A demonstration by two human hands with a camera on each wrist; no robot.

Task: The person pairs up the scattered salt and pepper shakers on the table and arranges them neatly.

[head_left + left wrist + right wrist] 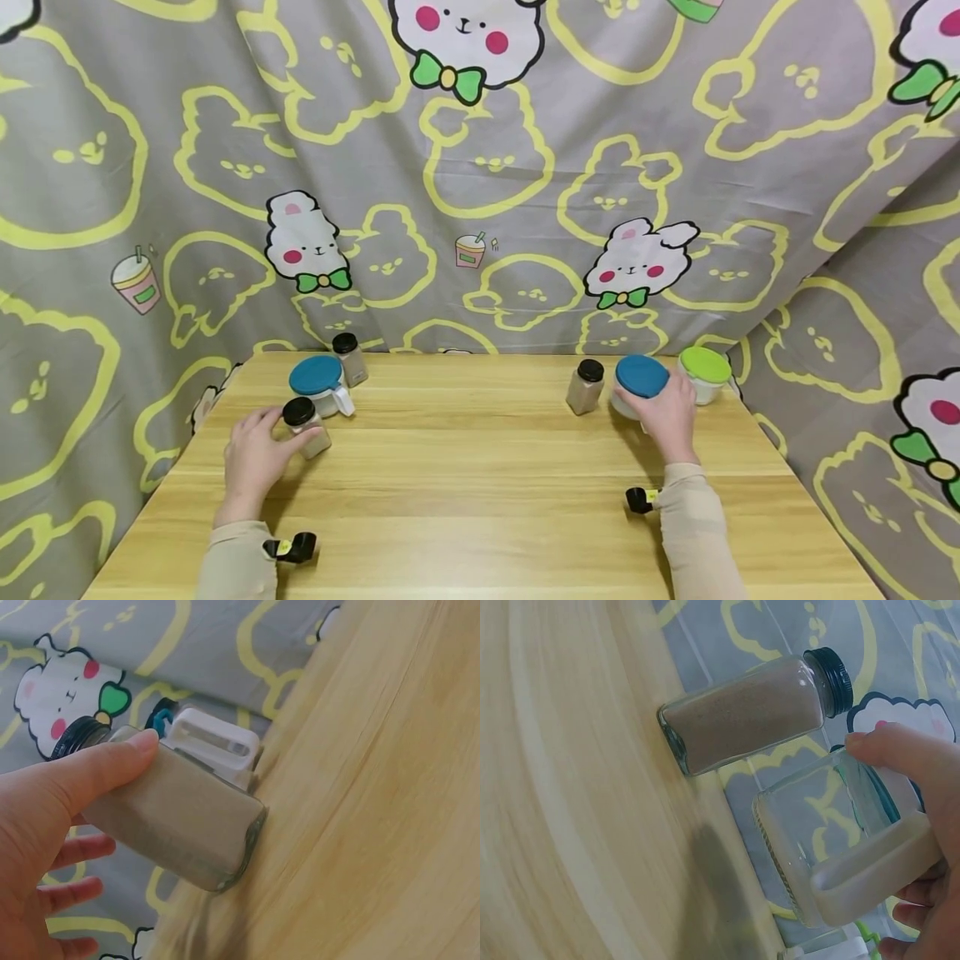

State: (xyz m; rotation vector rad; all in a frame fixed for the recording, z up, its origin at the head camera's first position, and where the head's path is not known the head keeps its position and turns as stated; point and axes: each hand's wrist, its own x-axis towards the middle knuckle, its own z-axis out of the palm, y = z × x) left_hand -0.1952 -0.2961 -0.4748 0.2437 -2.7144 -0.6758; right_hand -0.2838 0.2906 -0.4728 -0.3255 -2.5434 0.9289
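Observation:
My left hand (255, 454) pinches a glass spice jar (316, 442) with a black screw lid between thumb and fingers. In the left wrist view, brownish powder fills this jar (180, 817), and the lower fingers spread away from it. Just behind it stands a blue-lidded jar (317, 375) with a white handle. On the right side, my right hand (672, 417) holds another blue-lidded jar (642, 377) from above. The right wrist view shows its clear glass body (795, 817) and pale handle (874, 874), thumb at the lid's edge, other fingers partly hidden.
A black-lidded spice jar (584, 392) stands left of the right hand, and a green-lidded jar (705, 368) stands to its right. Another spice jar (352, 365) is at the back left. A patterned curtain (495, 292) hangs along the wooden table's (465, 483) back edge.

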